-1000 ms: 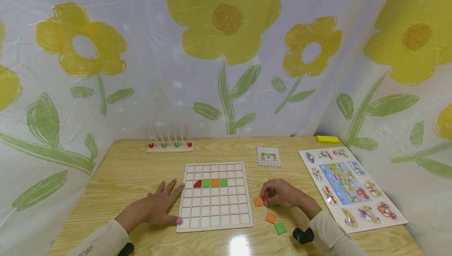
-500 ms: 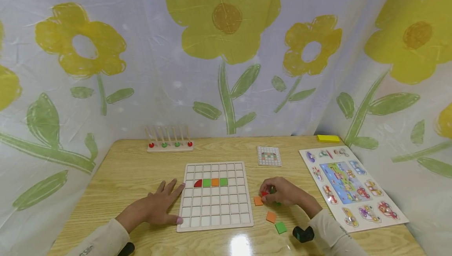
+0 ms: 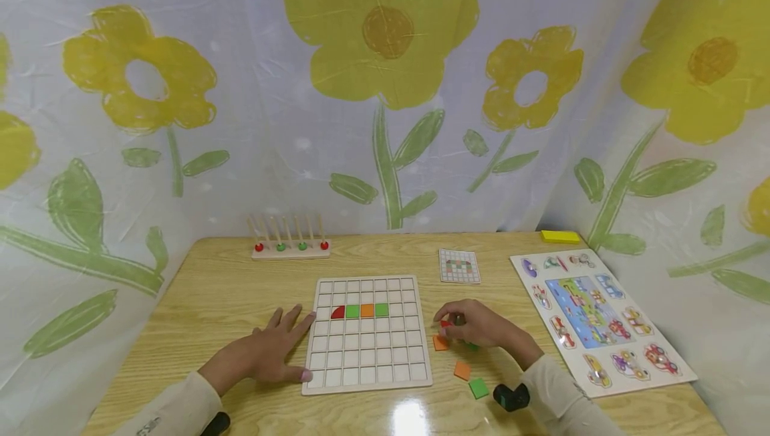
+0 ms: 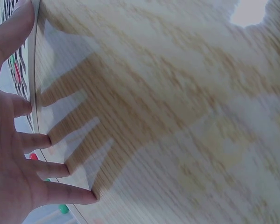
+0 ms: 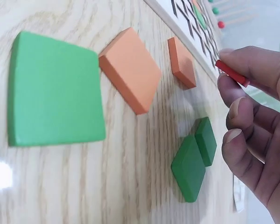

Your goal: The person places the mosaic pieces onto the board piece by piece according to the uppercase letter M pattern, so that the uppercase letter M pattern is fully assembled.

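A white grid board (image 3: 367,359) lies mid-table; one of its upper rows bears a red quarter-round tile (image 3: 339,312), then green, orange and green square tiles. My left hand (image 3: 271,353) lies spread at the board's left edge, thumb and a fingertip touching it; the left wrist view shows its fingers (image 4: 60,192) extended. Between thumb and forefinger my right hand (image 3: 478,323) pinches a red tile (image 5: 232,73), right of the board and off the table. Below that hand are orange tiles (image 5: 130,70) and green tiles (image 5: 56,91), two of the green ones partly hidden in the head view.
A small pattern card (image 3: 460,267) lies behind the board to the right. A peg stand with red and green beads (image 3: 291,249) stands at the back left. At the right lie a picture puzzle board (image 3: 601,322) and a yellow block (image 3: 560,237).
My right hand has moved slightly left towards the board with the red tile between its fingers. My left hand stays in place at the board's edge.
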`<state>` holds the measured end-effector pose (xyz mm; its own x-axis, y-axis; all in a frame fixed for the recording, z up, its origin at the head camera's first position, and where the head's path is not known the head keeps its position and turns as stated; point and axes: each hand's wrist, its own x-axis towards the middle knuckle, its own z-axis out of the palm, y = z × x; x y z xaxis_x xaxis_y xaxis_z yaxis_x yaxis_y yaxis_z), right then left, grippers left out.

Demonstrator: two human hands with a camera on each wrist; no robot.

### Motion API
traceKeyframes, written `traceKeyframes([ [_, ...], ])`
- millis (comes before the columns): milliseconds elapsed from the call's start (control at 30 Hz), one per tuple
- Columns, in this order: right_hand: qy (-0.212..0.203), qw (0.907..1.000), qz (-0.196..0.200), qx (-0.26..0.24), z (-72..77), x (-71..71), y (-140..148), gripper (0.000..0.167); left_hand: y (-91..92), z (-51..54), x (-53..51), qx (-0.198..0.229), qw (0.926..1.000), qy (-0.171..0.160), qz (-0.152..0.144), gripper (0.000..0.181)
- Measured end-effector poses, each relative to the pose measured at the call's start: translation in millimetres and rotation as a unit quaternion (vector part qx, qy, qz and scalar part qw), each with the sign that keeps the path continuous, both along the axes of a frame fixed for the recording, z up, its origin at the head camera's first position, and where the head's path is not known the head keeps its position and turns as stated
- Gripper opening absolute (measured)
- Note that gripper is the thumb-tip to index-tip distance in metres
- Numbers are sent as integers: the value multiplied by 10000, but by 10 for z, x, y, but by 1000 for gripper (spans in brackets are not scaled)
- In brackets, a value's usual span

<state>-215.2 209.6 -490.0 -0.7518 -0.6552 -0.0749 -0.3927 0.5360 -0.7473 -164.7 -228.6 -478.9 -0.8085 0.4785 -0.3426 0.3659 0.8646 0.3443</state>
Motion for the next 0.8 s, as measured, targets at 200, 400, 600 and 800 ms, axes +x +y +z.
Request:
traceKeyframes([
  [200, 166, 9998, -25, 93, 29, -25, -75, 15, 5, -6, -11, -3, 10000, -39, 14, 109],
  [400, 220, 9998, 17, -20, 36, -45, -151, 20, 7, -20, -28, -70, 10000, -46, 1, 110],
  [600, 139, 9998, 87, -117, 62, -54, -230, 25, 3, -25, -35, -96, 9999, -49, -3, 111],
  [800, 70, 9999, -11, -109, 82, -61, -299, 22, 1, -18, -31, -70, 10000, -51, 3, 110],
])
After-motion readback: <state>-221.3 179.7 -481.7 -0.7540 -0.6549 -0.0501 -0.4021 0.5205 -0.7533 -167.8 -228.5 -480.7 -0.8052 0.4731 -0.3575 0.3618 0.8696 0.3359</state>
